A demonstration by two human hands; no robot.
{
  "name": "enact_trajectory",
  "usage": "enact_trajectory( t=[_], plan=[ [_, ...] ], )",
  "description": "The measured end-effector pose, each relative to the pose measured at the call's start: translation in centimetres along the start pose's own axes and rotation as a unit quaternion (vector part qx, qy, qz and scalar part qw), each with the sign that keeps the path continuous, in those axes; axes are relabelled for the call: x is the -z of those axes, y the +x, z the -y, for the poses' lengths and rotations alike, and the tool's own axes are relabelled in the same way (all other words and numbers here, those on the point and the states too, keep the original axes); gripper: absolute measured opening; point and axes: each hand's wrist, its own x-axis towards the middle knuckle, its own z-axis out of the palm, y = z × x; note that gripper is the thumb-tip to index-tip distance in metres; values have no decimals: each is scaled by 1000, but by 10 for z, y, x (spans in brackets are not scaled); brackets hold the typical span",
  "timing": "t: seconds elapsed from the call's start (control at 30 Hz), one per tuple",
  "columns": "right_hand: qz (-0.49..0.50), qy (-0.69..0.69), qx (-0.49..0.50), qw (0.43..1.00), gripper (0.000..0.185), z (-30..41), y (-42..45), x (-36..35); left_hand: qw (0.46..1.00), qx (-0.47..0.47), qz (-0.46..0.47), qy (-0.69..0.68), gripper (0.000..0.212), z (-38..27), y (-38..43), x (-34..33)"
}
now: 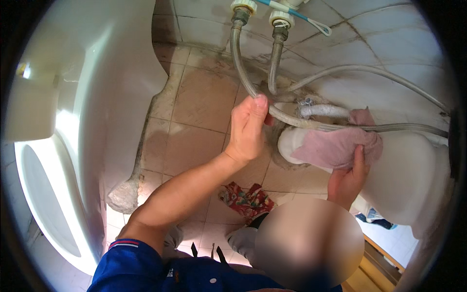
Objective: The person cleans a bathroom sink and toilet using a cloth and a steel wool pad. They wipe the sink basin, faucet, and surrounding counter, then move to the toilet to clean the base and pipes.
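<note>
My left hand [250, 127] grips a braided flexible hose [241, 69], which runs down from a fitting on the tiled wall, passes through my fingers and continues to the right. My right hand [350, 175] presses a pink cloth [328, 146] around a white pipe or fixture part [289, 142] near the floor. The cloth hides most of that part, and the hose passes along the cloth's upper side. Behind the hose, a white corrugated tube [324, 110] ends under a fold of the cloth.
A second braided hose [276, 62] hangs from another wall fitting. A blue and white looped strap [295, 14] is at the fittings. White ceramic fixtures stand at left [120, 84] and right [401, 171]. A red patterned cloth [248, 200] lies on the floor tiles [193, 146].
</note>
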Motion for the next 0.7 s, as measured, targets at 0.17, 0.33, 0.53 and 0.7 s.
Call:
enact_trajectory(
  t=[0.17, 0.33, 0.53, 0.7],
  plan=[
    [-53, -14, 1, 998, 47, -7, 5, 7, 998, 22, -10, -51, 48, -20, -2, -12],
    [-15, 13, -5, 1000, 54, -8, 8, 18, 996, 32, -12, -77, 48, -19, -1, -14],
    [-18, -10, 15, 1000, 57, -7, 7, 9, 996, 33, -25, -74, 49, -13, 3, -15],
    [-25, -21, 25, 999, 52, -6, 5, 11, 996, 32, -27, -76, 49, -24, -1, -19]
  ],
)
